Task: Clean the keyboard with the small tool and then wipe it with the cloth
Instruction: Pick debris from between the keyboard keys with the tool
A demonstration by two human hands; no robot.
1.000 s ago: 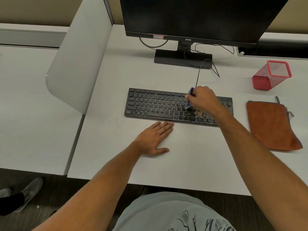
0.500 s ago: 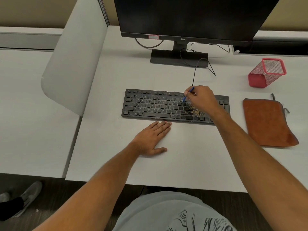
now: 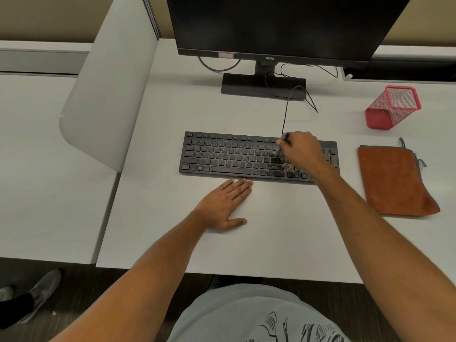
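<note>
A black keyboard [image 3: 222,156] lies across the middle of the white desk [image 3: 271,230]. Tan crumbs [image 3: 283,166] are scattered over its right-hand keys. My right hand [image 3: 302,150] hovers over that part of the keyboard, shut on a small blue tool [image 3: 283,141] whose tip points down at the keys just above the crumbs. My left hand [image 3: 225,203] rests flat on the desk in front of the keyboard, fingers together, holding nothing. An orange-brown cloth [image 3: 392,178] lies on the desk to the right of the keyboard.
A black monitor [image 3: 283,25] on its stand rises behind the keyboard, with cables trailing to it. A red mesh pen holder [image 3: 392,107] stands at the back right. A grey divider panel [image 3: 106,95] borders the desk on the left. A shoe [image 3: 37,294] shows on the floor.
My right hand has pulled the blue tool a little up and left across the keys, from the crumb row toward the upper rows. The left hand has stayed flat.
</note>
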